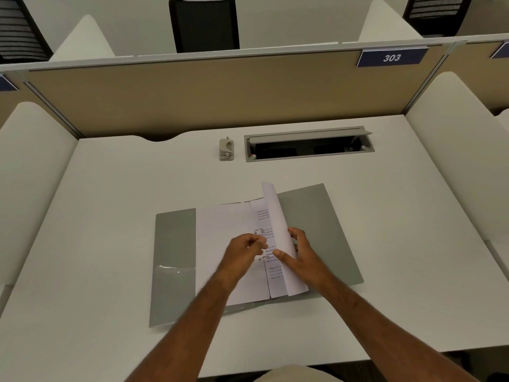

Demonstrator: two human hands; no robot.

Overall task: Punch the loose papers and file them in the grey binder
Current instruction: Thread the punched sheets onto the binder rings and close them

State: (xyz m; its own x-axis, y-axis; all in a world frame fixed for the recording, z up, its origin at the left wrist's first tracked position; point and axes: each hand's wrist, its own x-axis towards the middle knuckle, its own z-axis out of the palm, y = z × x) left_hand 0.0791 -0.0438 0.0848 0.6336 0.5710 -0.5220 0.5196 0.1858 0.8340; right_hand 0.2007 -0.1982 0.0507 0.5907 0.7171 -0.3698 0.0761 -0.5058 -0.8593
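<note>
The grey binder lies open and flat on the white desk. White sheets lie on its left half, and printed pages sit at its metal rings in the middle. My right hand holds a curled white sheet that stands up on edge over the right half, thumb in front of it and fingers behind. My left hand is at the rings with its fingers curled; it is blurred, and what it holds is unclear. A grey hole punch stands at the back of the desk.
An open cable tray is sunk into the desk to the right of the punch. Beige partition walls enclose the desk at the back and on both sides. A plate marked 303 hangs at the upper right. A black chair stands beyond the partition.
</note>
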